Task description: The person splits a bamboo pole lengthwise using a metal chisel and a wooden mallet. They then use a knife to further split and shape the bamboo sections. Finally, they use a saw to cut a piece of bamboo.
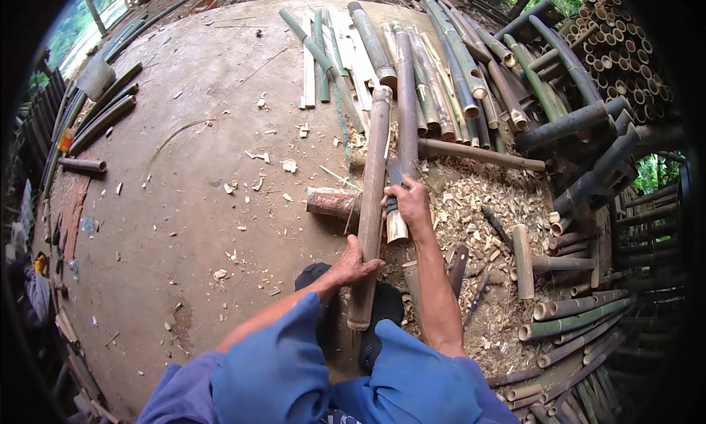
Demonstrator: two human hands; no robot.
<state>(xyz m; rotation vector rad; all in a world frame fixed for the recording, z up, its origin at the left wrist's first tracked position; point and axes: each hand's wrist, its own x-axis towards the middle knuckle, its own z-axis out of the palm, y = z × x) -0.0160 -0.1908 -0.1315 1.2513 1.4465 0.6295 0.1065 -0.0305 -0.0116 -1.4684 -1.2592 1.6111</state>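
A brown bamboo pole slants away from me between my knees, its far part over a short thick log lying on the ground. Low on the pole, my left hand grips it from the left side, thumb across the top. My right hand is closed round a knife just right of the pole. The knife's dark blade points away from me, close to the pole's side; its pale wooden handle has a black wrap, and its butt shows below my fist.
Wood chips cover the ground at right. Bamboo poles and split strips lie ahead; a crosswise pole lies right of the work. Cut bamboo tubes are piled at lower right. A dark tool lies among the chips.
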